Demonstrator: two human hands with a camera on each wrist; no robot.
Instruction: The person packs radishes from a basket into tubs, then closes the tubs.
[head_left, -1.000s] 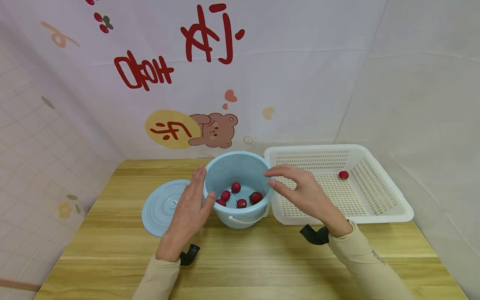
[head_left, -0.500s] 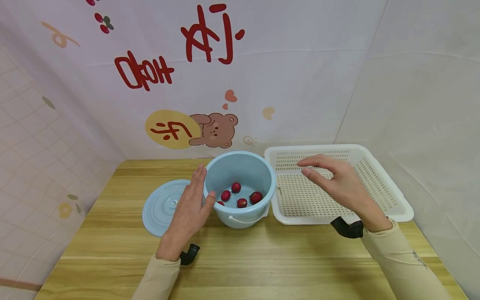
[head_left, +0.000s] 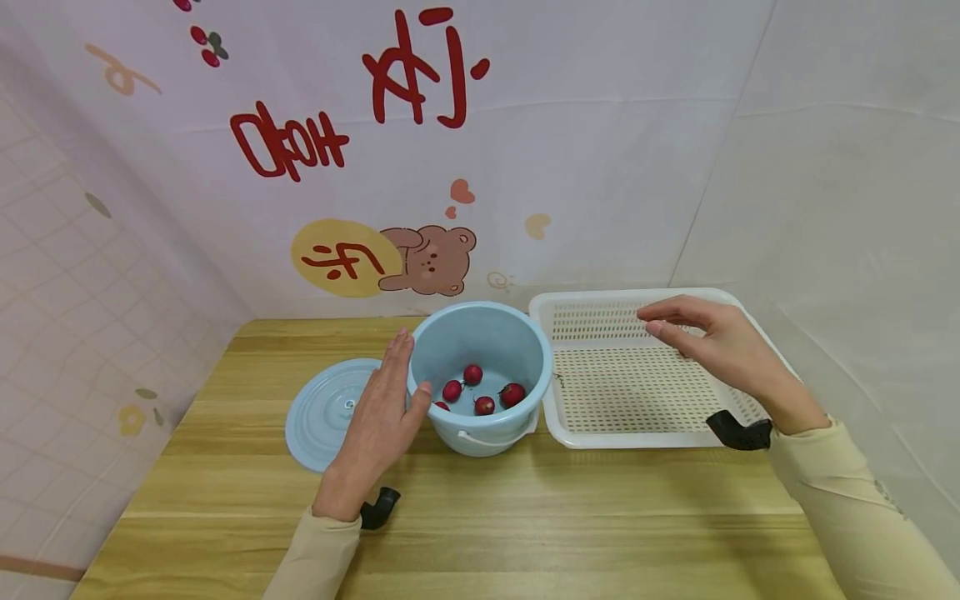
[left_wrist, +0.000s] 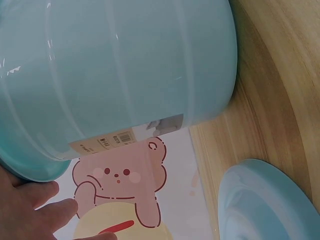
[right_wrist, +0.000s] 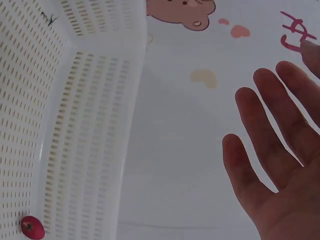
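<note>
My left hand (head_left: 378,425) rests against the left side of the light blue bucket (head_left: 480,442), fingers straight and thumb at the rim. In the left wrist view, fingers (left_wrist: 57,215) show right by the bucket's rim. Several red radishes (head_left: 512,394) lie on the bucket's floor. My right hand (head_left: 708,337) is over the white basket (head_left: 566,442), fingers extended, holding nothing. One radish (right_wrist: 32,227) lies in the basket in the right wrist view; in the head view my right hand mostly hides it.
Left of the bucket, a light blue lid (head_left: 322,417) lies on the wooden table (head_left: 525,517), partly behind my left hand. A small green scrap (head_left: 558,379) sits in the basket. A printed cloth wall (head_left: 600,167) stands behind everything.
My right hand has moved right, from the bucket's rim to over the basket's right part, now covering the radish there. My left hand and the bucket stay put.
</note>
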